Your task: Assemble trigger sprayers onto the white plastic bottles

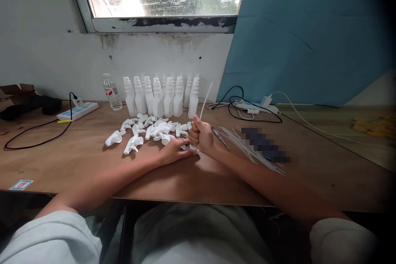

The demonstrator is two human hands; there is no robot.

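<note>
My right hand (201, 135) is closed in a fist around a thin white tube (206, 100), which sticks up out of it, tilted slightly right. Below that fist, my left hand (177, 150) rests low on the table with its fingers around a white piece, mostly hidden between the two hands. A pile of white spray trigger heads (159, 128) lies just behind and left of my hands. More thin white tubes (247, 148) lie loose to the right, beside a slim metallic tool (220, 138).
White bottles (158, 101) stand upright in rows at the back, with a clear water bottle (113, 93) left of them. Power strips (78, 110) and black cables lie at both sides. A pixelated dark object (264, 145) lies right of the tubes.
</note>
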